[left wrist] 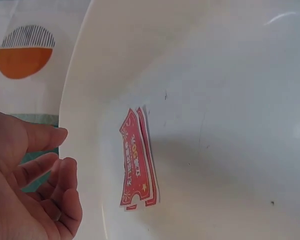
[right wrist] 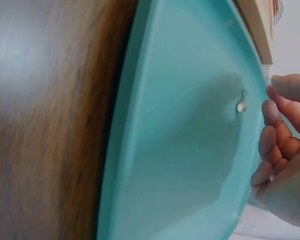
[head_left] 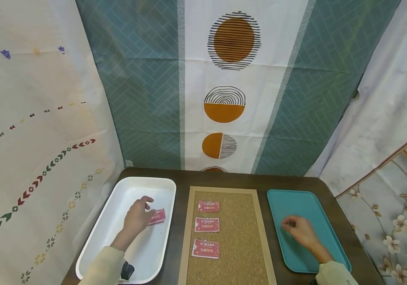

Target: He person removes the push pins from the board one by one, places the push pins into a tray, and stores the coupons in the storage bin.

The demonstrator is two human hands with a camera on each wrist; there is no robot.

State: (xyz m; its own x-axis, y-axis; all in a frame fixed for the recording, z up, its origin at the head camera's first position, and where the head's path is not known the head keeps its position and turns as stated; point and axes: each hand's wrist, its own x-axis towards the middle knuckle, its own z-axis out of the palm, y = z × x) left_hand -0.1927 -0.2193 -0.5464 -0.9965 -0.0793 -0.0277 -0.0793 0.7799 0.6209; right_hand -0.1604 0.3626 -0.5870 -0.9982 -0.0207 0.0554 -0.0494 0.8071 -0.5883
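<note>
Lifting one of the overlapping red coupons (left wrist: 137,162) from the white tray (head_left: 135,188) should go best with a fingertip under its offset edge. The left hand (head_left: 137,215) hovers beside them, fingers loosely bent, holding nothing. Above a small pin-like piece (right wrist: 241,107) in the teal tray (head_left: 296,200), the right hand (head_left: 300,229) has thumb and forefinger almost meeting, nothing visible between; a light sideways pinch should suit it. Between the trays, a corkboard (head_left: 239,233) bears three matching coupons (head_left: 207,225).

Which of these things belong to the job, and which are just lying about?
Likely part of the job:
coupons, on the board and in the white tray;
teal tray;
small piece lying in it.

Seemingly just surroundings:
cloth hangings;
table.
</note>
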